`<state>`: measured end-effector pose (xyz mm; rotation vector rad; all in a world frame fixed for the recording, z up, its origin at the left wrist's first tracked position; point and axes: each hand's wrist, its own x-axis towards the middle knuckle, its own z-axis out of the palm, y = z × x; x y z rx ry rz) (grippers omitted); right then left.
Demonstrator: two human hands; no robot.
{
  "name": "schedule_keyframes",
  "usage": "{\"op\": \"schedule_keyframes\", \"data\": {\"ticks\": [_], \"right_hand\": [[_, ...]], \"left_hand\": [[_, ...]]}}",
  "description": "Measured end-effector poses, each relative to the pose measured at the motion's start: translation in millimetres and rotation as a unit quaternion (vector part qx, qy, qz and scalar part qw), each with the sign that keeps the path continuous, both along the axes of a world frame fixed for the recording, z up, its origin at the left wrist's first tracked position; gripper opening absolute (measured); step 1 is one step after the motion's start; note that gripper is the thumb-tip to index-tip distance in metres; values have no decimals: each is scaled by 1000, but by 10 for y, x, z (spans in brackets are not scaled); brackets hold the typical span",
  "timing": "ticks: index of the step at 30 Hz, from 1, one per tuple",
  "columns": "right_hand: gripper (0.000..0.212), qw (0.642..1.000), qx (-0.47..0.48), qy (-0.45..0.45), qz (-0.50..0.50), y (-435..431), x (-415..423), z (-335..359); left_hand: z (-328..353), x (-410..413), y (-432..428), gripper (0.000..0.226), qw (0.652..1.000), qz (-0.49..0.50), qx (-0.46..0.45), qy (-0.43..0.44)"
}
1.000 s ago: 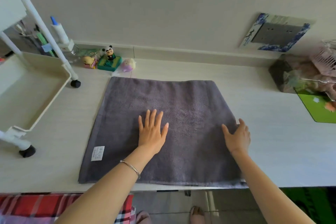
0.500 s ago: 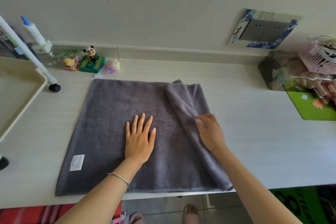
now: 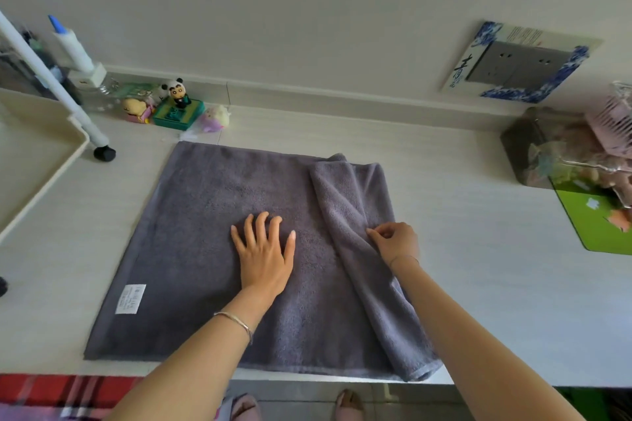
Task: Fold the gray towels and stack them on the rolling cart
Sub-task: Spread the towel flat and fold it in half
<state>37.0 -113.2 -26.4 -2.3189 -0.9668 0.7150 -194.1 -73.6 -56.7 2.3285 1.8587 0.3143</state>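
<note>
1. The gray towel (image 3: 212,249) lies flat on the desk (image 3: 461,267), nearly square, with its near edge along the desk's front edge.
2. Its right strip is folded over leftward; the fold runs near to far.
3. The left hand (image 3: 263,256) presses the towel's middle, fingers (image 3: 260,225) straight and spread.
4. The right hand (image 3: 396,243) pinches the folded strip's edge.
5. The rolling cart (image 3: 51,178) stands to the left, apart from the towel; a band of desk separates the towel from the green mat (image 3: 595,225).
6. The towel's surface is soft terry pile, with a white label (image 3: 130,298) near the near-left corner.
</note>
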Motion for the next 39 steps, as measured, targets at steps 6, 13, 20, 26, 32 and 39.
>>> {"op": "schedule_keyframes", "data": {"ticks": [6, 13, 20, 26, 32, 39], "right_hand": [[10, 998, 56, -8, 17, -75, 86, -60], [12, 994, -21, -20, 102, 57, 202, -3], [16, 995, 66, 69, 23, -77, 785, 177], [18, 995, 59, 72, -19, -70, 1184, 140], [36, 983, 105, 99, 116, 663, 990, 375], [51, 950, -6, 22, 311, 1293, 859, 251]], "left_hand": [[-44, -2, 13, 48, 999, 12, 32, -6], [-55, -2, 10, 48, 999, 19, 27, -2], [-63, 9, 17, 47, 999, 18, 27, 3], [11, 120, 108, 49, 999, 34, 25, -19], [173, 653, 510, 80, 997, -26, -28, -61], [-40, 874, 752, 78, 998, -14, -50, 48]]}}
